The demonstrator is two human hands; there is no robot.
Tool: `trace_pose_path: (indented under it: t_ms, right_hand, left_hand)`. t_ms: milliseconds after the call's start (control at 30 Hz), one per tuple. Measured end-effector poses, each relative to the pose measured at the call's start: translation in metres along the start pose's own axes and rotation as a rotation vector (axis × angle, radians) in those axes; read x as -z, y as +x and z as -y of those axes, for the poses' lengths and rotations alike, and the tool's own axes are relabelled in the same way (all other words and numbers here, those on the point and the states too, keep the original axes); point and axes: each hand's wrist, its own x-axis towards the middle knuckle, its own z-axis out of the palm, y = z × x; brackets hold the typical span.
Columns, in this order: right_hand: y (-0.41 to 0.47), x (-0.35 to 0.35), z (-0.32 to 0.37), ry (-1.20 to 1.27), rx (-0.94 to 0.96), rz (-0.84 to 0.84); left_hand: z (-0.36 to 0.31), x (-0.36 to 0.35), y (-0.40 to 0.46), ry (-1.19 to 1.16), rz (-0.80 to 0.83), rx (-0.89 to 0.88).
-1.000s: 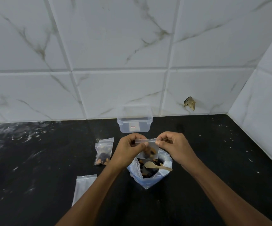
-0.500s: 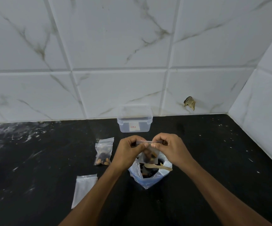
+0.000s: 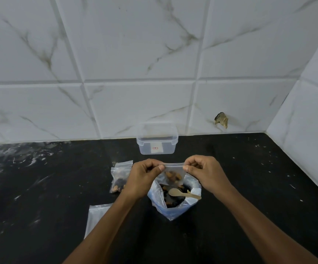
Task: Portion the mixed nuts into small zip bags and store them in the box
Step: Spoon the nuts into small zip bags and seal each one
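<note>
A small clear zip bag (image 3: 173, 175) with nuts in its bottom hangs above the counter. My left hand (image 3: 143, 176) pinches its top strip at the left end and my right hand (image 3: 204, 172) pinches it at the right end. Right below stands the big open bag of mixed nuts (image 3: 171, 204), with a wooden spoon (image 3: 183, 193) lying across its mouth. A filled small zip bag (image 3: 120, 176) lies on the counter just left of my left hand. The clear plastic box (image 3: 157, 143), lidless, stands against the wall behind the bags.
A flat pile of unfilled zip bags (image 3: 95, 218) lies at the front left, partly under my left forearm. The black counter (image 3: 259, 187) meets white tiled walls at the back and on the right. A chipped hole (image 3: 221, 120) marks the back tile.
My right hand first slid left along the small bag's top strip toward my left hand, then moved back out to the right end. The bag still hangs over the big bag.
</note>
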Motion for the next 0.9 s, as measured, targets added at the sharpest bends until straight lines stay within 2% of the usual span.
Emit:
trace_pose_path:
  t_ms: [200,333,467,600,767,900]
  right_hand:
    - [-0.003,-0.007,-0.001,0.138,-0.097,0.005]
    - [-0.009,-0.01,-0.002,0.23,-0.199,0.136]
    - [-0.013,-0.025,-0.008,0.22,-0.269,0.267]
    - [-0.012,-0.045,-0.008,0.179,-0.287,0.248]
    - [-0.002,-0.071,0.002,0.108,-0.283,0.238]
    - [0.008,-0.1,0.018,0.102,-0.28,0.224]
  left_hand:
    - [0.004,-0.002,0.0,-0.012,-0.046,0.043]
    - [0.004,0.001,-0.005,-0.038,-0.002,0.053]
    - [0.008,0.004,-0.008,-0.071,0.001,0.068]
    - [0.008,0.014,-0.021,-0.116,-0.009,0.081]
    - [0.027,0.039,-0.04,0.089,-0.111,0.072]
    - [0.039,0.058,-0.049,0.111,-0.193,0.117]
